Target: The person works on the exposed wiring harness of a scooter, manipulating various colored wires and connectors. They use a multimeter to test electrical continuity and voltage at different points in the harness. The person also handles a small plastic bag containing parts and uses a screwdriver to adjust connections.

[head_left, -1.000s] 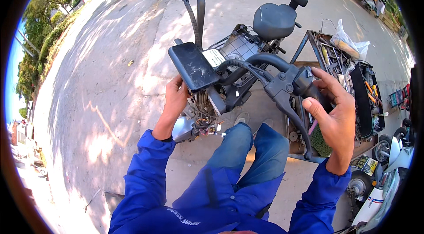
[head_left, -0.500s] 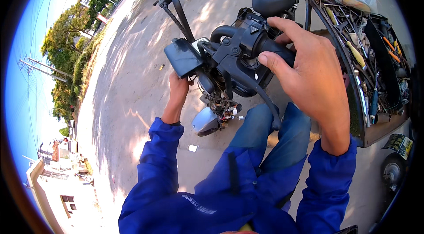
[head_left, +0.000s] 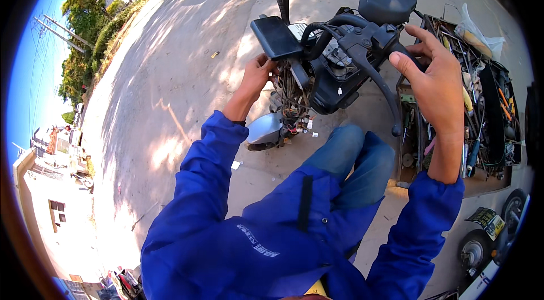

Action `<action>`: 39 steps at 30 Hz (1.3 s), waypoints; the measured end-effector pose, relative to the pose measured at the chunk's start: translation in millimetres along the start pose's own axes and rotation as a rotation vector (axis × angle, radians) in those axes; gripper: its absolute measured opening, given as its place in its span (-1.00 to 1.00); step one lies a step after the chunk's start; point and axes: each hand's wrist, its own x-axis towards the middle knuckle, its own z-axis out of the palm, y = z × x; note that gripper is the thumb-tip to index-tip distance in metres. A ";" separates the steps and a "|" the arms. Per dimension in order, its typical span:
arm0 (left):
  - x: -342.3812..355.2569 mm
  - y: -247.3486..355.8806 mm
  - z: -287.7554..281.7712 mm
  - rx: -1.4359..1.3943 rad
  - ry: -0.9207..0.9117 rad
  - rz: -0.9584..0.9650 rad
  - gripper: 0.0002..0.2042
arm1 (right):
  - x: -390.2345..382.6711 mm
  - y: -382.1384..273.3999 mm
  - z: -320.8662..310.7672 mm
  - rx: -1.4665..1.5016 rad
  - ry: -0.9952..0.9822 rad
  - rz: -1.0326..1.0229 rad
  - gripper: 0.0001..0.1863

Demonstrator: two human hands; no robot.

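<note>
My right hand (head_left: pixel 435 76) curls loosely around the handlebar grip (head_left: pixel 407 52). My left hand (head_left: pixel 258 78) is just below the black box (head_left: pixel 276 38), beside the wires (head_left: pixel 293 96); partly hidden, so I can't tell what it holds.

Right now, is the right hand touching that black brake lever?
Apart. The head view shows a plain gap between the right hand and the black brake lever, which curves down to the hand's left.
</note>
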 end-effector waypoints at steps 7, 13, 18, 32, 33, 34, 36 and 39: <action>0.1 -13.2 -14.8 -0.202 -0.069 -0.061 -0.77 | 5.1 -2.9 0.7 0.041 -0.066 0.032 -0.33; -3.1 -17.4 -15.0 -0.270 -0.135 -0.200 -0.82 | 10.5 6.5 -3.1 0.001 -0.073 0.037 -0.31; -13.6 -4.1 -36.8 -0.429 -0.112 -0.150 -0.85 | 12.7 1.5 -2.5 0.033 -0.092 0.071 -0.28; -16.9 -23.0 -1.9 -0.848 0.006 0.033 -0.81 | 12.4 -3.5 -1.7 0.038 -0.090 0.116 -0.34; -16.6 -19.0 0.1 -0.832 0.024 0.046 -0.81 | 12.0 -5.1 -1.9 0.038 -0.093 0.124 -0.34; -16.0 -13.6 1.6 -0.815 0.042 0.060 -0.81 | 10.3 -8.0 -2.9 0.037 -0.094 0.133 -0.35; -11.6 -11.3 0.0 -0.776 0.050 0.094 -0.80 | 9.9 -6.9 -2.2 0.009 -0.081 0.119 -0.35; -8.6 -19.4 -5.6 -0.718 0.038 0.117 -0.81 | 10.4 -8.2 0.5 0.013 -0.074 0.126 -0.36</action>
